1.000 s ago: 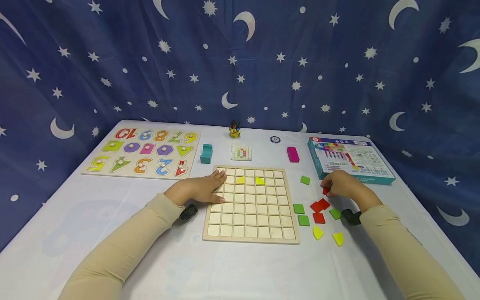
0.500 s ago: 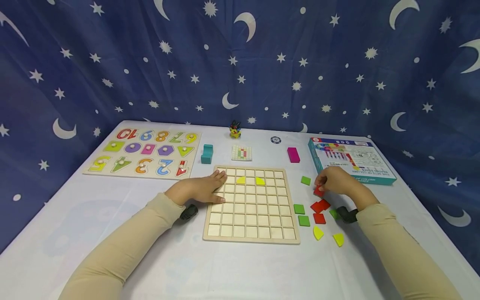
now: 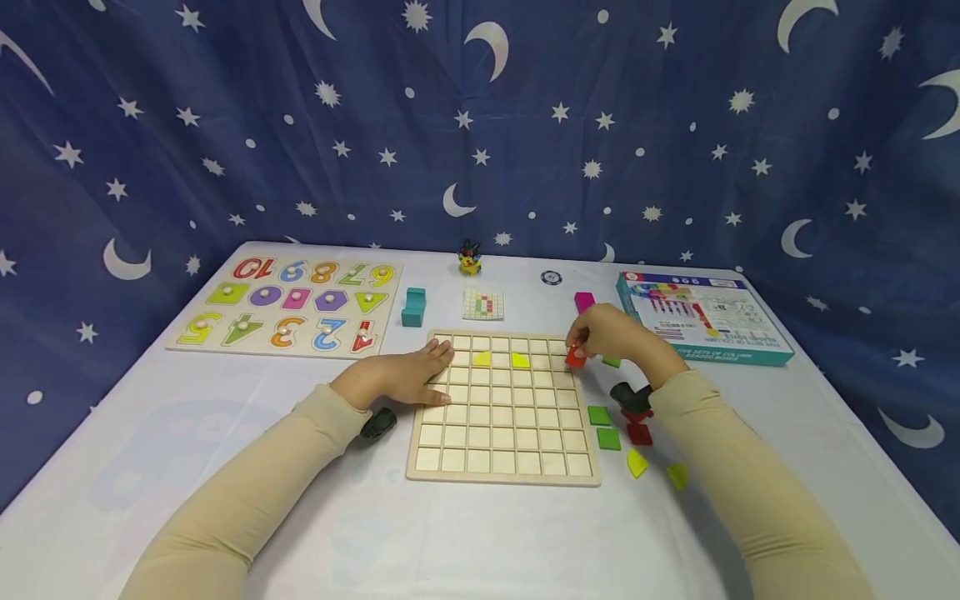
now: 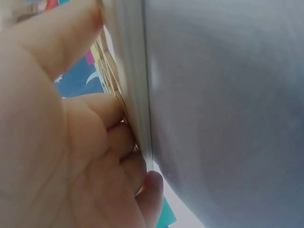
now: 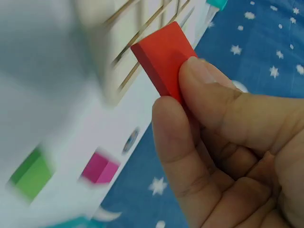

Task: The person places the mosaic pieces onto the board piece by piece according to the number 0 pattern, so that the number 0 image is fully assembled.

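A wooden grid board (image 3: 502, 481) lies mid-table, two yellow quarter-round tiles (image 3: 520, 361) set in its second row. My left hand (image 3: 405, 379) rests on the board's left edge with its fingers spread; the left wrist view shows the fingers (image 4: 102, 109) along that edge. Between thumb and fingertips my right hand (image 3: 611, 333) pinches a red square tile (image 5: 166, 59) at the board's upper right edge. Green square tiles (image 3: 608, 439), red tiles (image 3: 639, 434) and yellow quarter-round tiles (image 3: 637, 463) lie right of the board, some red ones partly hidden by the right wrist.
A number puzzle board (image 3: 285, 304) lies at the back left. Behind the grid board are a teal block (image 3: 413, 307), a small pattern card (image 3: 483, 305), a toy figure (image 3: 469, 258), a round chip (image 3: 551, 277) and a magenta block (image 3: 584, 301). A flat box (image 3: 705, 317) lies back right.
My right hand has carried the red tile left from the loose tiles to the grid board's upper right edge. The left hand has stayed in place.
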`<state>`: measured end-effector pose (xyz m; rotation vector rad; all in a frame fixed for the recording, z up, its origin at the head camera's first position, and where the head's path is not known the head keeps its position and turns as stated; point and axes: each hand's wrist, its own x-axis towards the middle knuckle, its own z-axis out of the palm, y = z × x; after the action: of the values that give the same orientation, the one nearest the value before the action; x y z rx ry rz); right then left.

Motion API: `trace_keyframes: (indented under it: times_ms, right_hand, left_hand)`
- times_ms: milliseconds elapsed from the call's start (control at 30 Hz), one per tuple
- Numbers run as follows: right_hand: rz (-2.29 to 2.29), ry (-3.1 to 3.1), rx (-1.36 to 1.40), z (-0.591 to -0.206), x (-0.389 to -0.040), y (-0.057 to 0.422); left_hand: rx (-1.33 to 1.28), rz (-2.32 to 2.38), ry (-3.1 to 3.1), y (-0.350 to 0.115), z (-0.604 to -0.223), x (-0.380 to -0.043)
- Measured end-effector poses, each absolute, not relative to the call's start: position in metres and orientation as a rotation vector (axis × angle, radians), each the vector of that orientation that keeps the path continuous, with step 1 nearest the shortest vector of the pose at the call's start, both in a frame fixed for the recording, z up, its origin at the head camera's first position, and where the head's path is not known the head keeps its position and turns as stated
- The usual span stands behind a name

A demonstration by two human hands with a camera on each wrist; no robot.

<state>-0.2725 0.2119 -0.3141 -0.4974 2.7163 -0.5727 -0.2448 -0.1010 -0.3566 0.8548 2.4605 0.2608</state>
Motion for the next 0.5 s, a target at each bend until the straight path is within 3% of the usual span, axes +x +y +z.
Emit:
trace_keyframes:
  times_ms: [500]
  right_hand:
    - [-0.561, 2.621, -0.692, -0.328, -0.299, 0.129]
  left_hand:
    - [0.847, 0.283, 2.46, -0.102, -0.356, -0.244]
